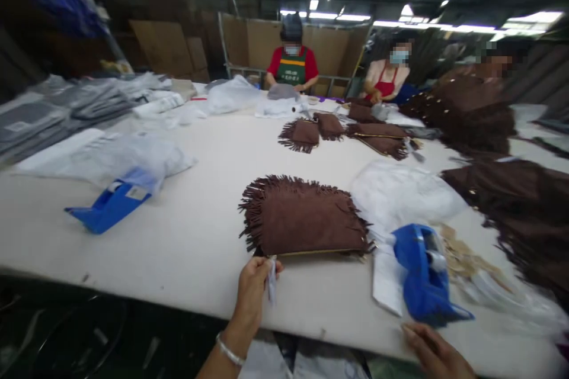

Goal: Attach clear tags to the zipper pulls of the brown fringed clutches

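Note:
A brown fringed pouch (306, 219) lies flat on the white table in front of me, its gold zip edge towards me. My left hand (255, 281), a bracelet on its wrist, pinches at the pouch's near left corner. From its fingers hangs a small whitish tag (272, 287). My right hand (438, 352) is low at the table's front edge, beside a blue tape dispenser (420, 284). Its thumb and finger are pressed together; what they hold, if anything, is too small to make out. White paper slips (386, 278) lie left of the dispenser.
Another blue tape dispenser (115, 201) stands at left by plastic bags (106, 154). Grey folded goods (40, 118) are piled behind. More brown fringed pouches (306, 133) lie ahead, brown fringed pieces (515, 207) at right. Several co-workers, including a person in a green apron (292, 68), are across the table.

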Motion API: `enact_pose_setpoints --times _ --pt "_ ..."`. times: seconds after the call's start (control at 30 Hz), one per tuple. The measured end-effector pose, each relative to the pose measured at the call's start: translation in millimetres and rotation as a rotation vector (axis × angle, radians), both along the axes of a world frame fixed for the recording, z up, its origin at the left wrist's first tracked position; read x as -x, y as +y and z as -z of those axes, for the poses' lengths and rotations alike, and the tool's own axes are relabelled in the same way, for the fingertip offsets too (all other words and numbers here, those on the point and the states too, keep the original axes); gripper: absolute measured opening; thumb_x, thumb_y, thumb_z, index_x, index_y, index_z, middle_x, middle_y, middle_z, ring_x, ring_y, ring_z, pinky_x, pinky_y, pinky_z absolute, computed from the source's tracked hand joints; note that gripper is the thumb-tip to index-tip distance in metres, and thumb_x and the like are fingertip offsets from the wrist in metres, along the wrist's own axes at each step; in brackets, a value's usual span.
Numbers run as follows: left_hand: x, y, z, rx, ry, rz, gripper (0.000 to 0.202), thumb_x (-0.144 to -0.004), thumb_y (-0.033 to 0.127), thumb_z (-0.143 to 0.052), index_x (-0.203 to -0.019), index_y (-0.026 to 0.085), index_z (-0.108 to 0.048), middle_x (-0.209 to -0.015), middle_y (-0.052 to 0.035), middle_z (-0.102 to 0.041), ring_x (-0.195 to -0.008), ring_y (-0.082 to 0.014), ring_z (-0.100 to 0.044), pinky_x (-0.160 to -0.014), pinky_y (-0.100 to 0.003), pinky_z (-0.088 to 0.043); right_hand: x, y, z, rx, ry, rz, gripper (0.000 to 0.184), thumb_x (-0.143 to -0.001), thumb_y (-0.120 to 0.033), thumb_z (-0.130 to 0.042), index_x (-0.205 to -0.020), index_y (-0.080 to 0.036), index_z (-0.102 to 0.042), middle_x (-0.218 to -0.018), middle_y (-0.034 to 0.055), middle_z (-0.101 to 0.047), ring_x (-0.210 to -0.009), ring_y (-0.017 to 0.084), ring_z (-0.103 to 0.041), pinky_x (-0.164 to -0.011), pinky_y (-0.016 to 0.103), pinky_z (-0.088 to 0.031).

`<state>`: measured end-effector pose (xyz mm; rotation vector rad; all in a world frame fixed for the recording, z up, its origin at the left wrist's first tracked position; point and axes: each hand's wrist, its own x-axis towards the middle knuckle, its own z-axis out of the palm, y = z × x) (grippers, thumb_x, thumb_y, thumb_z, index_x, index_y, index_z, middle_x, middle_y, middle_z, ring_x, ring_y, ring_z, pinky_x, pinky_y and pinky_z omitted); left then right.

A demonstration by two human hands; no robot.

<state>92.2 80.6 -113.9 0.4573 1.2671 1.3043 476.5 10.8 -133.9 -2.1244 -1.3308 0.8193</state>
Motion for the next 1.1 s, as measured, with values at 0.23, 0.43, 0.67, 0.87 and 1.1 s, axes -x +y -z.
enact_pose_setpoints --times 0.23,0.43,0.67,0.87,1.1 --pt "-3.7 -6.6 -1.8 -0.039 -0.002 -0.016 0.027 -0.076 0.039 -0.066 -0.082 0.013 -0.064 -0.077 -0.008 -0.07 -0.069 -0.0159 -0.061 -0.068 -0.028 -0.046 180.2 79.3 -61.3 -0.124 0.408 -0.593 0.022 -0.086 -0.035 -0.05 -0.095 -0.022 -0.065 -0.078 0.0017 -0.065 -0.063 0.014 -0.054 -0.058 0.024 -0.046" --pt "-3.8 -2.9 0.9 -0.111 -0.041 -0.071 0.022 -0.077 0.036 -0.066 -0.078 0.015 -0.061 -0.069 -0.0033 -0.066 -0.064 -0.0144 -0.058 -0.066 -0.026 -0.044 251.6 117.5 -75.7 -0.299 0.21 -0.997 0.023 -0.086 -0.014 -0.046 -0.09 -0.023 -0.066 -0.079 -0.0002 -0.066 -0.074 0.014 -0.06 -0.069 0.023 -0.044" --pt "-5.9 -4.1 13.4 -0.069 0.025 -0.124 0.026 -0.074 0.039 -0.07 -0.08 0.015 -0.063 -0.076 -0.0054 -0.067 -0.072 -0.0173 -0.059 -0.068 -0.026 -0.045 266.9 120.6 -77.2 -0.256 -0.282 -1.053 0.025 -0.089 -0.013 -0.045 -0.093 -0.027 -0.066 -0.08 -0.0003 -0.064 -0.076 0.013 -0.06 -0.067 0.021 -0.038" --pt "-7.3 -4.8 17.6 -0.07 0.041 -0.143 0.02 -0.076 0.033 -0.065 -0.083 0.014 -0.064 -0.078 -0.0058 -0.067 -0.075 -0.0178 -0.058 -0.07 -0.028 -0.045 274.9 121.7 -85.8 -0.196 -0.508 -1.103 0.024 -0.089 -0.013 -0.046 -0.093 -0.028 -0.064 -0.081 -0.0014 -0.063 -0.075 0.014 -0.059 -0.062 0.024 -0.032" --pt "-1.2 -9.3 12.3 -0.027 -0.008 -0.095 0.012 -0.076 0.023 -0.061 -0.084 0.014 -0.064 -0.076 -0.0027 -0.064 -0.071 -0.014 -0.053 -0.068 -0.025 -0.041 288.3 121.2 -96.2 -0.123 -0.657 -1.111 0.021 -0.087 -0.009 -0.047 -0.09 -0.025 -0.061 -0.083 0.0011 -0.065 -0.076 0.016 -0.06 -0.059 0.025 -0.031"
